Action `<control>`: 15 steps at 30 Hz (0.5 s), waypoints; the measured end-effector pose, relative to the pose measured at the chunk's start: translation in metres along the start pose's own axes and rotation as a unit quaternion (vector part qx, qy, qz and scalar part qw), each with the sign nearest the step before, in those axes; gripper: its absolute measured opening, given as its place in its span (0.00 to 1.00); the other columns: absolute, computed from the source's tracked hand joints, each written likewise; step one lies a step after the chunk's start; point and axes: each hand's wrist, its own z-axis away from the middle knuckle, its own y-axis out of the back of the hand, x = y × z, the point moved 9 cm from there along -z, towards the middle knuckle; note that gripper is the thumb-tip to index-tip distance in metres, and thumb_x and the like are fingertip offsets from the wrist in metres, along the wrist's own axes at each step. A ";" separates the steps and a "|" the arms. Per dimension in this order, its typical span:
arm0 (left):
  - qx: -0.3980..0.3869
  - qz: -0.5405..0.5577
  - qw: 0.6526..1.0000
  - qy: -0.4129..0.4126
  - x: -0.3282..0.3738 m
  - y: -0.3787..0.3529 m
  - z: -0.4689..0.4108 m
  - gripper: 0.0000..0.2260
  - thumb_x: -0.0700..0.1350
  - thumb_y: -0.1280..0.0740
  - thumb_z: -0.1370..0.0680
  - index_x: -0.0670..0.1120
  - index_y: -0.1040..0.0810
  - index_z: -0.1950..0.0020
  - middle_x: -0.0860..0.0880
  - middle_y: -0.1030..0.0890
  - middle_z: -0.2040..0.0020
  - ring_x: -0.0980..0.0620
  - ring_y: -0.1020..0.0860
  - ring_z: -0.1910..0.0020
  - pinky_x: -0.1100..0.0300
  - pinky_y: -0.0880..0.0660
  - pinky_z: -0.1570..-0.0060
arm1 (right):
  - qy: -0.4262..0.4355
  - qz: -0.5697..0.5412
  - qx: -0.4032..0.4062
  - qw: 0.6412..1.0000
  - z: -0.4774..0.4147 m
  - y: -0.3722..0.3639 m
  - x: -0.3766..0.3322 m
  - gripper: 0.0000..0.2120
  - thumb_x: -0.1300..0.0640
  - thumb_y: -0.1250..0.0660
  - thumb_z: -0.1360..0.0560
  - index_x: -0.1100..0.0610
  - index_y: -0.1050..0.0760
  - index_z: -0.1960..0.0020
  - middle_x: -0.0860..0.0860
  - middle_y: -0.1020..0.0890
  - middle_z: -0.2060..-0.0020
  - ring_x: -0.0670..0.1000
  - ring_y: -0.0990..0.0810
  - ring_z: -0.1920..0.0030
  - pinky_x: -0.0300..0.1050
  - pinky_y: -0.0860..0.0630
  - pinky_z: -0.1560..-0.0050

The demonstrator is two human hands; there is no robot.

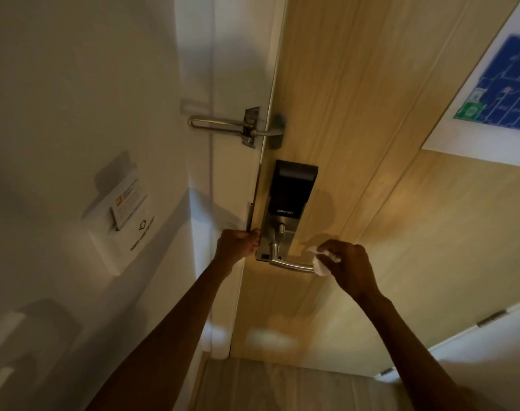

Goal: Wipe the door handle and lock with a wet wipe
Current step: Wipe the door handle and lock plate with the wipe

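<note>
A wooden door (356,143) carries a black and silver smart lock (291,191) with a silver lever handle (288,264) below it. My right hand (350,268) is closed on a crumpled white wet wipe (319,262), which touches the free end of the lever. My left hand (238,243) grips the door's edge just left of the lock plate. A small thumb-turn (279,229) sits above the lever.
A metal swing-bar guard (223,126) bridges the white frame and the door above the lock. A key-card holder (119,215) is on the white wall at left. A blue evacuation plan (501,93) hangs on the door at upper right. Door hinges (489,317) show at right.
</note>
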 end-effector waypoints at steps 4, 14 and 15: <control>-0.013 0.039 0.999 0.014 -0.006 -0.001 -0.003 0.14 0.51 0.31 0.23 0.39 0.17 0.50 0.41 0.14 0.53 0.47 0.15 0.51 0.54 0.19 0.47 | -0.029 -0.135 0.120 0.983 0.001 -0.001 -0.029 0.07 0.57 0.27 0.28 0.57 0.18 0.50 0.46 0.16 0.55 0.34 0.20 0.61 0.25 0.27 0.60; -0.010 0.052 0.998 0.016 -0.007 -0.001 -0.004 0.16 0.52 0.30 0.24 0.39 0.16 0.52 0.41 0.14 0.56 0.45 0.15 0.53 0.54 0.18 0.49 | -0.006 0.076 0.004 0.997 0.019 -0.080 -0.071 0.14 0.46 0.32 0.25 0.51 0.21 0.43 0.50 0.14 0.52 0.50 0.18 0.52 0.45 0.23 0.48; -0.010 0.048 0.999 0.013 -0.007 0.000 -0.004 0.16 0.53 0.30 0.24 0.39 0.16 0.52 0.42 0.14 0.56 0.45 0.15 0.54 0.54 0.19 0.49 | -0.003 0.068 0.006 0.998 0.018 -0.078 -0.069 0.13 0.47 0.31 0.26 0.51 0.20 0.44 0.49 0.14 0.53 0.50 0.17 0.53 0.46 0.22 0.48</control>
